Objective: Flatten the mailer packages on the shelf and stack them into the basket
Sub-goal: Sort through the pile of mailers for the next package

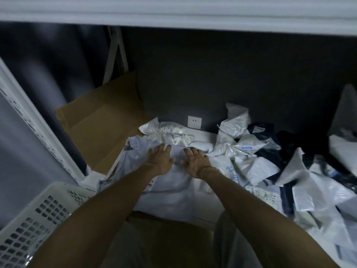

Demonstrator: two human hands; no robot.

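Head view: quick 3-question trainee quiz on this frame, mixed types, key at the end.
1. True or false: both hands press palm-down on the large white mailer.
2. Where is the basket? A) lower left B) upper right C) behind the crumpled mailers
3. What brown thing lies left of the mailer being pressed?

Key:
1. True: left hand and right hand lie flat, fingers spread.
2. A
3. The flattened cardboard box.

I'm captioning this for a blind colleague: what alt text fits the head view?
Two bare hands, left hand and right hand, press flat and open on a pale grey mailer on a white shelf. Crumpled mailers pile to the right; a white perforated basket sits lower left, flattened cardboard behind.
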